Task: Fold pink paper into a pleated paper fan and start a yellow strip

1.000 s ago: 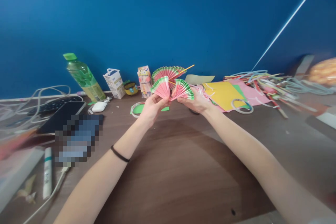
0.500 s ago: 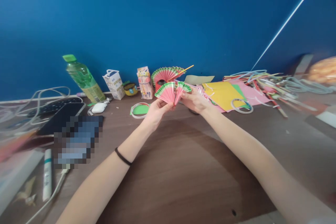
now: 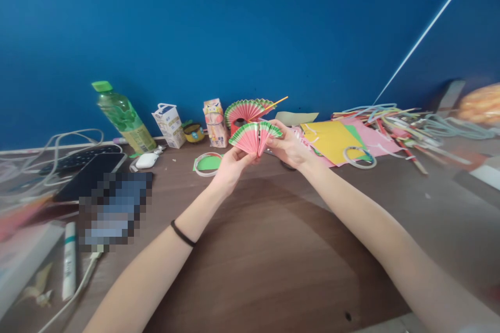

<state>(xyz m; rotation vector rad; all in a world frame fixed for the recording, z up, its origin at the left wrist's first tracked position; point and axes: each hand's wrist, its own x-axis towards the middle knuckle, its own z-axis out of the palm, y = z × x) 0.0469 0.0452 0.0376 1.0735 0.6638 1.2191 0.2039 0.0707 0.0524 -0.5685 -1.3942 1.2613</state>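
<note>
A small pleated paper fan [image 3: 247,138], pink with a white and green edge, is spread above the table between my hands. My left hand [image 3: 234,162] pinches it near its lower point. With fingers round its right part, my right hand [image 3: 284,144] holds the other side. A narrow gap runs down the fan's middle. Behind it, a larger fan of the same colours [image 3: 250,109] leans by the blue wall, with a thin yellow stick [image 3: 279,101] across its right end. Part of a dark red round object [image 3: 236,124] shows between the two fans.
A green bottle [image 3: 125,117], small cartons [image 3: 170,126] and a yellow-black cup [image 3: 194,133] line the wall. Left are phones, cables and a marker [image 3: 69,263]. A coiled ring [image 3: 207,165] lies near my left hand. Yellow paper [image 3: 328,140] and many thin strips [image 3: 402,132] lie right.
The right part of the small fan has spread wider, and its pleats face the camera more. My right hand's fingers have shifted slightly up behind it.
</note>
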